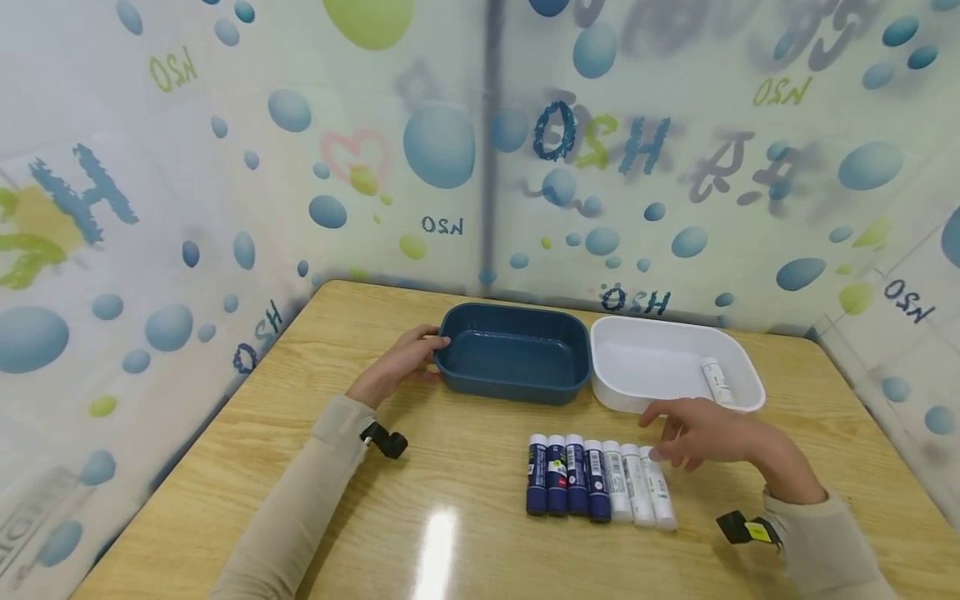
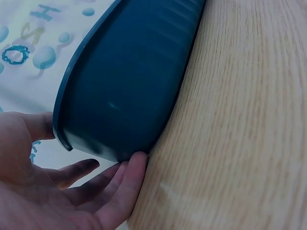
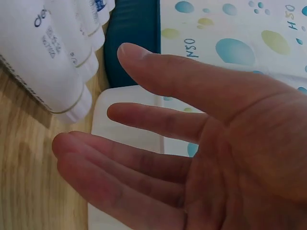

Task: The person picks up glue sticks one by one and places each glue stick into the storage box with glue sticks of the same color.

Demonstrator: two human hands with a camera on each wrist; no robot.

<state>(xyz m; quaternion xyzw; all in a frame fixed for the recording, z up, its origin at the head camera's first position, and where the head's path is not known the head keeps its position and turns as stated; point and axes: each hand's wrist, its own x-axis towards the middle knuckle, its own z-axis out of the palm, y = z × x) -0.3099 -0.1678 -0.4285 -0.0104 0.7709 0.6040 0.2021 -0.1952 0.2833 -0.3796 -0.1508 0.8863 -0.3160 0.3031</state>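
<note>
My left hand (image 1: 405,357) holds the left end of a dark blue plastic tray (image 1: 517,393). Its thumb lies over the rim, and its fingertips touch the outer wall near the base in the left wrist view. My right hand (image 1: 708,432) hovers with parted, slightly bent fingers, holding nothing. Just left of it stretches a side-by-side row of glue sticks: several navy ones (image 1: 557,475) on the left, three white ones (image 1: 636,485) on the right. Behind the right hand stands a white tray (image 1: 637,358) with one white glue stick (image 1: 716,380) inside, at its right end.
Both trays stand side by side on the wooden table (image 1: 375,517), near its back edge. A patterned sheet (image 1: 465,250) with blue and green dots hangs behind the table and along its sides.
</note>
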